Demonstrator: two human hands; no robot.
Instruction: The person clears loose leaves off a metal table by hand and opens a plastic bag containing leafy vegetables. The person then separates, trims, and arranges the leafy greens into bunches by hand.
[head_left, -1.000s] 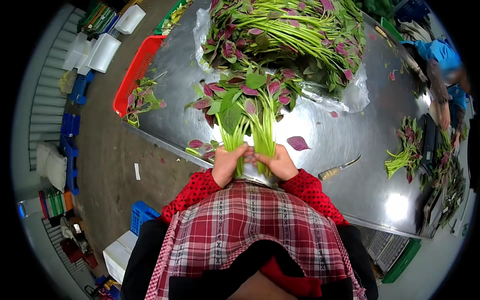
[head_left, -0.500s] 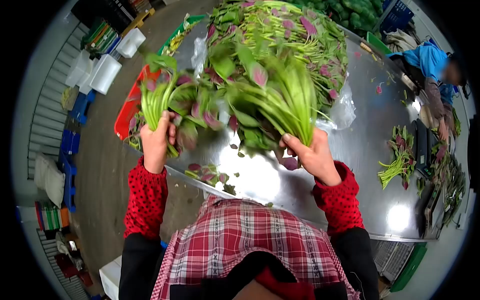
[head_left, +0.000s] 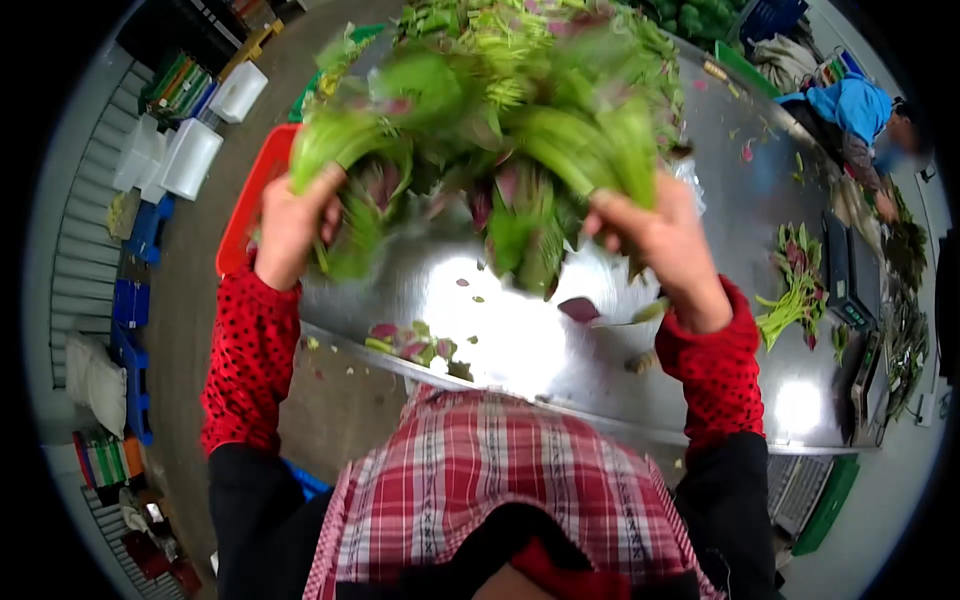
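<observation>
My left hand [head_left: 297,222] is closed around the stems of a bunch of amaranth greens [head_left: 335,138], above the table's left side. A second bunch of amaranth greens [head_left: 570,150] is in my right hand [head_left: 660,238], its fingers wrapped round the stems. Both bunches are blurred by motion, and their green and purple leaves hang inward between my hands. Behind them a large heap of the same greens [head_left: 500,55] covers the far part of the metal table [head_left: 720,350]. Loose leaves [head_left: 415,345] lie at the near edge, and a purple leaf [head_left: 578,310] is below my right hand.
A red crate [head_left: 245,205] stands at the table's left edge, by my left hand. To the right are a small bunch of greens [head_left: 795,280] and a dark scale [head_left: 850,275]. A person in blue [head_left: 850,105] works at the far right.
Both hands have moved up and farther apart with their bunches. The bunches' leaves swing more inward, and a purple leaf and bits now show on the table below my right hand.
</observation>
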